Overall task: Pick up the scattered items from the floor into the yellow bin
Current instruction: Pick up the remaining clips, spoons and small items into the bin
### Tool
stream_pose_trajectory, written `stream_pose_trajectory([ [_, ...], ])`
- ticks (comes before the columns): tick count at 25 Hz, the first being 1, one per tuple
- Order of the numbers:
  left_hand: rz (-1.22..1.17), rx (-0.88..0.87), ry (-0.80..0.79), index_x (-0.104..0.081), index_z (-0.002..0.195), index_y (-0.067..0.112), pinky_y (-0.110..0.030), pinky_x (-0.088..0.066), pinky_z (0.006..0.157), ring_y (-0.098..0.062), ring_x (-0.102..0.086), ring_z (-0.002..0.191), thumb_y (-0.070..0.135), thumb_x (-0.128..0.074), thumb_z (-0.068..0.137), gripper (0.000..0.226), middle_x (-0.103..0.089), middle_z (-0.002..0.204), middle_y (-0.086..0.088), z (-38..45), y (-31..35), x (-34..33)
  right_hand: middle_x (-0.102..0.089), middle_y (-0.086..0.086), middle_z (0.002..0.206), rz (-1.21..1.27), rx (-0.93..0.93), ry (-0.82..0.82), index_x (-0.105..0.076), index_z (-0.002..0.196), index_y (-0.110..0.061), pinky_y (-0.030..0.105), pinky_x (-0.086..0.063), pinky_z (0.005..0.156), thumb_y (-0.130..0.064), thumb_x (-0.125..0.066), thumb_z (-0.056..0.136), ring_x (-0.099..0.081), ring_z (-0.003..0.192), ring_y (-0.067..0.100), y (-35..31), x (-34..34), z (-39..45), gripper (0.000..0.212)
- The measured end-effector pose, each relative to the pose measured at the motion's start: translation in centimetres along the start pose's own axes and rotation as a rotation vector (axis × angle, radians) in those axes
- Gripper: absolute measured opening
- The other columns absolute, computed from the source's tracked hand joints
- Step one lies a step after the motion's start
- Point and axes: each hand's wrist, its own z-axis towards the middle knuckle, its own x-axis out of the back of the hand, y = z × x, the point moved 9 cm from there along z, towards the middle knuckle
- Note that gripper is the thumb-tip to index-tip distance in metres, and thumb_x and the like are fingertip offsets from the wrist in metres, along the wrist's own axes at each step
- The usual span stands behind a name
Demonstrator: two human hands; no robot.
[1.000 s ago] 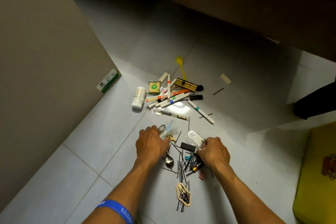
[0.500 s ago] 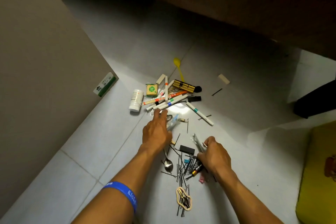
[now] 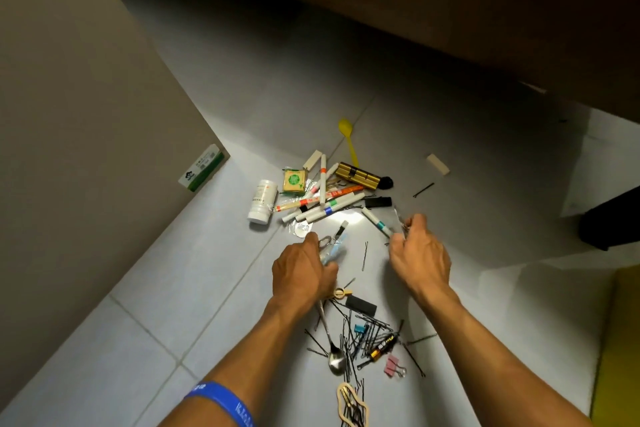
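Over the littered floor tiles [image 3: 207, 288], the left hand [image 3: 303, 272] grips small scissors [image 3: 327, 242] and a clear packet; the right hand [image 3: 419, 255] pinches a clear wrapper [image 3: 399, 215] beside a teal-banded marker [image 3: 375, 220].

bare floor [image 3: 485, 288] lies open at right toward the yellow bin [image 3: 620, 340], while the pen pile [image 3: 325, 198] and hairpins [image 3: 363, 333] crowd the centre.

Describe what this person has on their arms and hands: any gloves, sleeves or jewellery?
Both hands, the left hand and the right hand, are bare, with no gloves or rings visible. Both forearms are uncovered, with no sleeves in view. The left wrist carries a blue wristband with small pale lettering, too blurred to read.
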Motion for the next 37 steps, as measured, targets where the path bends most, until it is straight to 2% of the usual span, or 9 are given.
stream_pose_trajectory([
  [6, -0.135, -0.054, 0.237, -0.050, 0.124, 0.025, -0.030, -0.047, 0.075, -0.019, -0.056, 0.098, 0.026, -0.070, 0.086, 0.042, -0.058, 0.120, -0.001, 4.4, 0.2, 5.5, -0.056, 0.000, 0.086, -0.122, 0.020, -0.165, -0.049, 0.106, -0.017, 0.032, -0.049, 0.066, -0.029, -0.055, 0.095, -0.053, 0.069, 0.014, 0.0, -3.3, 0.4, 0.017],
  [10, -0.051, -0.037, 0.135, -0.049, 0.130, 0.018, -0.038, -0.053, 0.085, -0.029, -0.059, 0.102, 0.031, -0.074, 0.084, 0.053, -0.041, 0.133, -0.005, 7.8, 1.6, 4.6, -0.051, -0.004, 0.076, -0.128, 0.002, -0.177, -0.048, 0.091, -0.020, 0.028, -0.042, 0.059, -0.032, -0.053, 0.089, -0.049, 0.063, 0.009, 0.8, -4.3, -0.8, 0.013],
  [14, 0.000, -0.024, 0.135, -0.052, 0.125, 0.014, -0.032, -0.050, 0.074, -0.020, -0.052, 0.081, 0.026, -0.074, 0.085, 0.048, -0.042, 0.126, -0.008, 7.8, 2.2, 2.8, -0.045, -0.009, 0.070, -0.108, -0.036, -0.177, -0.046, 0.089, -0.022, 0.026, -0.036, 0.060, -0.027, -0.051, 0.087, -0.044, 0.061, 0.005, 1.9, -4.5, -0.6, 0.008],
  [20, -0.040, 0.045, 0.032, -0.060, 0.109, 0.017, -0.038, -0.058, 0.075, -0.022, -0.060, 0.084, 0.032, -0.072, 0.082, 0.033, -0.058, 0.101, -0.002, 4.9, 1.3, 1.2, -0.052, -0.006, 0.070, -0.047, -0.058, -0.201, -0.046, 0.079, -0.023, 0.025, -0.033, 0.054, -0.026, -0.053, 0.088, -0.048, 0.062, 0.009, 2.2, -4.5, -1.8, 0.011],
  [25, -0.063, 0.165, -0.171, -0.064, 0.100, 0.021, -0.027, -0.057, 0.060, -0.013, -0.065, 0.071, 0.038, -0.081, 0.070, 0.038, -0.067, 0.085, 0.004, -0.4, -0.3, -2.0, -0.056, 0.001, 0.069, 0.469, -0.331, -0.245, -0.058, 0.080, -0.019, 0.027, -0.038, 0.054, -0.023, -0.054, 0.095, -0.048, 0.059, 0.015, 3.9, -4.6, -5.4, 0.016],
  [28, -0.330, 0.284, -0.247, -0.066, 0.100, 0.021, -0.024, -0.052, 0.049, -0.010, -0.068, 0.062, 0.039, -0.083, 0.068, 0.041, -0.069, 0.081, 0.006, -4.9, -0.8, -2.6, -0.055, 0.009, 0.070, 0.833, -0.551, -0.287, -0.062, 0.092, -0.008, 0.031, -0.042, 0.050, -0.008, -0.050, 0.092, -0.046, 0.053, 0.018, 4.1, -3.8, -8.7, 0.012],
  [30, -0.571, 0.320, -0.272, -0.069, 0.098, 0.018, -0.028, -0.059, 0.054, -0.012, -0.071, 0.060, 0.030, -0.084, 0.064, 0.038, -0.071, 0.078, 0.003, -8.1, 0.0, -2.0, -0.054, 0.009, 0.067, 0.923, -0.598, -0.317, -0.065, 0.097, -0.004, 0.029, -0.044, 0.045, 0.000, -0.048, 0.088, -0.046, 0.046, 0.016, 3.7, -2.4, -11.2, 0.020],
  [33, -0.720, 0.220, -0.307, -0.068, 0.088, 0.022, -0.038, -0.062, 0.060, -0.017, -0.073, 0.064, 0.026, -0.081, 0.060, 0.031, -0.073, 0.080, -0.003, -12.0, 2.6, 0.1, -0.049, 0.006, 0.058, 1.049, -0.639, -0.333, -0.068, 0.100, -0.008, 0.030, -0.046, 0.045, -0.001, -0.048, 0.084, -0.046, 0.042, 0.016, 2.9, 0.4, -14.5, 0.027],
  [37, -0.687, -0.053, -0.323, -0.069, 0.082, 0.021, -0.035, -0.062, 0.067, -0.010, -0.070, 0.067, 0.031, -0.078, 0.056, 0.029, -0.071, 0.074, 0.004, -16.3, 8.2, 4.5, -0.069, 0.014, 0.088, 1.280, -0.645, -0.308, -0.068, 0.104, -0.007, 0.026, -0.042, 0.044, -0.020, -0.057, 0.089, -0.044, 0.042, 0.012, 2.7, 6.0, -17.6, 0.023],
])
